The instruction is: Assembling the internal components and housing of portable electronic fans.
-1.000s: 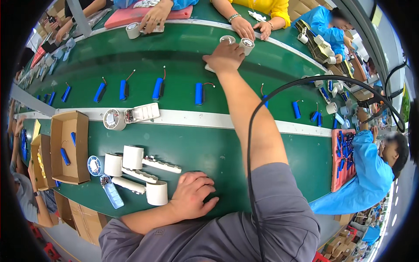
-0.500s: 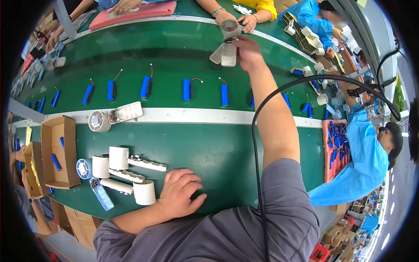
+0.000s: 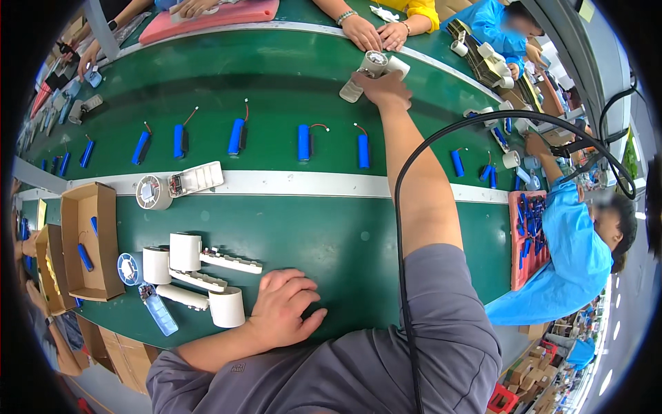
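Observation:
My right hand [image 3: 387, 88] reaches far across the green belt and is closed on a white handheld fan housing [image 3: 352, 90]. The round fan head [image 3: 374, 62] points away from me, and a second white cylinder [image 3: 398, 67] shows just beyond my fingers. Most of the grip is hidden under my hand. My left hand [image 3: 286, 307] lies on the near table with its fingers loosely apart, holding nothing. Left of it are several white fan housings [image 3: 227, 307] with opened handles, plus a blue fan housing [image 3: 158, 310].
Blue battery cells [image 3: 304, 143] with thin wires lie spaced along the belt. Another opened white fan [image 3: 153, 192] rests by the metal rail [image 3: 296, 184]. Cardboard boxes [image 3: 89, 241] stand left. Across the belt are a co-worker's hands [image 3: 362, 32]. A black cable [image 3: 400, 228] loops before my right arm.
My right hand has drawn nearer and turned the fan housing, which swung leftward. The co-worker's hand that was at the fan head is now apart from it. Batteries midway along the belt shifted slightly right.

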### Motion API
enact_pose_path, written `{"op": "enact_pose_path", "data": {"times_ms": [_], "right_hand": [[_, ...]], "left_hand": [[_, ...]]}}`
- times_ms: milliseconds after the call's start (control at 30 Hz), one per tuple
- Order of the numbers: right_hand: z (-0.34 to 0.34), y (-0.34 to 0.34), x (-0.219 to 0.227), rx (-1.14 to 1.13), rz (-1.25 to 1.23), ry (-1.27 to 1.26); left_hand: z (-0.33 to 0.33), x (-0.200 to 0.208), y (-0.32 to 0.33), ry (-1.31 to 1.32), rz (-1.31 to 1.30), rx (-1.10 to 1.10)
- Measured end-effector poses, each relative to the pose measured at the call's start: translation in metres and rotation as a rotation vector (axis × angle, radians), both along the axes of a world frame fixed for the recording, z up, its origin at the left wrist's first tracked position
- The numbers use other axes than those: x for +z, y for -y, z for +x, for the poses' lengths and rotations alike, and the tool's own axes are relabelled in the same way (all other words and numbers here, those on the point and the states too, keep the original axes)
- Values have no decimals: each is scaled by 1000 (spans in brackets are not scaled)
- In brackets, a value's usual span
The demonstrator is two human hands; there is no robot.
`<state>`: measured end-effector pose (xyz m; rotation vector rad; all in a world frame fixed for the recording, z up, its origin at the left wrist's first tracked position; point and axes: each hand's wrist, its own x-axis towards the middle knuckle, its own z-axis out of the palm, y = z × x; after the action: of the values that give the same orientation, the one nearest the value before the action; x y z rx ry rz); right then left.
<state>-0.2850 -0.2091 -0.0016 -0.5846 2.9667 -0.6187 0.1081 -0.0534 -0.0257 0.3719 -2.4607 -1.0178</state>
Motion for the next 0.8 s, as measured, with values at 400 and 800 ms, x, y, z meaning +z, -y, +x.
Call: {"op": "enact_pose_path", "data": {"times_ms": [400, 800], "right_hand": [[-36, -19, -29, 238, -796, 407], [201, -203, -16, 610, -816, 818]], "left_hand": [[0, 0, -1, -48, -29, -44], [14, -24, 9, -227, 310, 213]]}}
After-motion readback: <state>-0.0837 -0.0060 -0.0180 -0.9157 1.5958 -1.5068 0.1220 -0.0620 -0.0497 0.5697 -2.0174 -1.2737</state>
